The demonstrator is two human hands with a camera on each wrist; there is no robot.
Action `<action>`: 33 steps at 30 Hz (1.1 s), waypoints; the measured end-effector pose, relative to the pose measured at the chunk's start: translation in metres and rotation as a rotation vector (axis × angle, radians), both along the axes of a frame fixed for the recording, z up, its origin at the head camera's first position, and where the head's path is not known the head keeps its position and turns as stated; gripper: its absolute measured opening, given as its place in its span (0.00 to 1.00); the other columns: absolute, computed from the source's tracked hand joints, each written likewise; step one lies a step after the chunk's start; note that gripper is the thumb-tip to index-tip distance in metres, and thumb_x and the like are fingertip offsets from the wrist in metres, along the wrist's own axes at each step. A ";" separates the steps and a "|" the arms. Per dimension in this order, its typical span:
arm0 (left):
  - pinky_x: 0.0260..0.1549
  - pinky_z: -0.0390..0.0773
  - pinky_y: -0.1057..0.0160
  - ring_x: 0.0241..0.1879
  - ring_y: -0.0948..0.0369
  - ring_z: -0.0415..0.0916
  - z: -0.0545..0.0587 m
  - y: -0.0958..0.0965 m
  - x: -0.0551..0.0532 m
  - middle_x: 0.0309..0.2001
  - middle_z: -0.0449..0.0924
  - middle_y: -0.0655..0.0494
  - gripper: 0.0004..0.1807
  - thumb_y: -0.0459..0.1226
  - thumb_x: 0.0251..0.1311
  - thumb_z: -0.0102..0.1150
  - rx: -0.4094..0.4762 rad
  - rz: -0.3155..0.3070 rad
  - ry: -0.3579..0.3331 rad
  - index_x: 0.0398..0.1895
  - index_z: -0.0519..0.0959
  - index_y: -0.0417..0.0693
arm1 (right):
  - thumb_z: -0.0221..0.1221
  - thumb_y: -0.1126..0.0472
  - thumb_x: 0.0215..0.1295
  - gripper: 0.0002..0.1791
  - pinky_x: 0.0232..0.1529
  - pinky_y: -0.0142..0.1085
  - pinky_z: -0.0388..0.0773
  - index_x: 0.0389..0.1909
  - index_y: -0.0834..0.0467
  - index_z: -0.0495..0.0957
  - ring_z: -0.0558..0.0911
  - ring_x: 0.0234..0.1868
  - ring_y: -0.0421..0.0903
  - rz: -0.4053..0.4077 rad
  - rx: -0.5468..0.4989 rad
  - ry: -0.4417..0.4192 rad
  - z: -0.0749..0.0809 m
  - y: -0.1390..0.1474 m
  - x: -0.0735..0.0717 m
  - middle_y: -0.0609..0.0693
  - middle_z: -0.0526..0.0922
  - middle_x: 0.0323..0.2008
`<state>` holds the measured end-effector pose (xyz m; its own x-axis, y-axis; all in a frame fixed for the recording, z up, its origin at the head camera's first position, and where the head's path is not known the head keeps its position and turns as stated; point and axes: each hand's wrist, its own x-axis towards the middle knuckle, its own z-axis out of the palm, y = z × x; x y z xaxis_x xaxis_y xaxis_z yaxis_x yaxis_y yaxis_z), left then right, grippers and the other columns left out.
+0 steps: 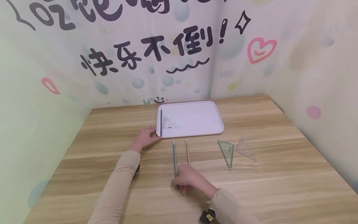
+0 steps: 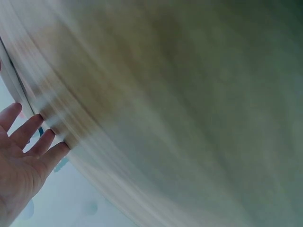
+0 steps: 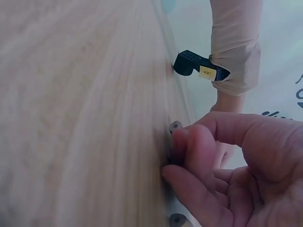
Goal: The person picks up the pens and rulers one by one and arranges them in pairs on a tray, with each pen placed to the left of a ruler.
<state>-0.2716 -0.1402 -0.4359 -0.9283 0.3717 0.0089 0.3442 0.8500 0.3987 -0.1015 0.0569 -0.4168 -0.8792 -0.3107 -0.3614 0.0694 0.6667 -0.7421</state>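
Note:
A dark green pencil [image 1: 174, 157] lies on the table, its white-tipped end pointing at the tray. My right hand [image 1: 188, 178] pinches it near its other end; in the right wrist view the pencil's end [image 3: 175, 126] shows by the curled fingers. Beside it lies a light wooden pencil [image 1: 187, 151], partly hidden by that hand. My left hand [image 1: 144, 138] rests at the near left corner of the white tray [image 1: 195, 135], fingers fairly straight and spread in the left wrist view. Along the tray's left side lie a dark pencil [image 1: 161, 121] and a clear set square [image 1: 170, 123].
Right of the pencils lie a green set square [image 1: 227, 152] and a clear set square [image 1: 246, 150], close together. A printed cloth wall [image 1: 179, 84] stands behind the wooden table [image 1: 279, 174]. Both wrists carry black cameras, the right one [image 1: 208, 216] near the table's front.

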 end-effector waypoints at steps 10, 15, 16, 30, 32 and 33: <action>0.63 0.57 0.50 0.63 0.45 0.57 0.002 -0.001 0.003 0.63 0.61 0.43 0.39 0.55 0.55 0.55 0.003 0.016 -0.028 0.64 0.62 0.39 | 0.57 0.62 0.52 0.11 0.14 0.32 0.78 0.17 0.65 0.78 0.74 0.08 0.38 0.017 -0.261 -0.184 -0.012 0.014 0.000 0.50 0.77 0.09; 0.63 0.57 0.50 0.63 0.45 0.58 0.002 -0.001 0.004 0.63 0.62 0.43 0.39 0.55 0.55 0.56 0.005 0.020 -0.033 0.64 0.62 0.40 | 0.56 0.61 0.53 0.11 0.14 0.29 0.77 0.24 0.67 0.79 0.75 0.11 0.38 -0.018 -0.407 -0.301 -0.016 0.021 0.000 0.49 0.78 0.13; 0.62 0.58 0.50 0.63 0.45 0.58 0.002 -0.001 0.004 0.63 0.62 0.43 0.39 0.55 0.55 0.56 0.006 0.019 -0.029 0.64 0.62 0.40 | 0.56 0.61 0.53 0.11 0.14 0.28 0.77 0.25 0.67 0.79 0.75 0.11 0.38 -0.023 -0.424 -0.317 -0.016 0.022 0.000 0.49 0.79 0.14; 0.62 0.59 0.50 0.62 0.45 0.59 0.002 0.000 0.003 0.62 0.63 0.42 0.39 0.54 0.55 0.56 0.005 0.011 -0.014 0.63 0.63 0.39 | 0.56 0.64 0.54 0.11 0.20 0.28 0.79 0.29 0.69 0.79 0.78 0.17 0.39 -0.115 -0.568 -0.374 -0.015 0.027 0.003 0.51 0.80 0.18; 0.62 0.58 0.50 0.62 0.46 0.59 0.002 0.001 0.002 0.63 0.63 0.43 0.39 0.55 0.54 0.56 0.007 0.015 -0.018 0.63 0.63 0.40 | 0.56 0.64 0.53 0.10 0.20 0.27 0.79 0.29 0.69 0.79 0.78 0.17 0.39 -0.118 -0.575 -0.377 -0.015 0.027 0.003 0.50 0.80 0.17; 0.62 0.58 0.50 0.62 0.46 0.59 0.001 0.001 0.002 0.63 0.63 0.43 0.39 0.55 0.54 0.56 0.009 0.016 -0.018 0.63 0.63 0.40 | 0.56 0.64 0.53 0.10 0.20 0.27 0.79 0.29 0.69 0.78 0.78 0.17 0.38 -0.118 -0.578 -0.377 -0.015 0.027 0.003 0.50 0.80 0.17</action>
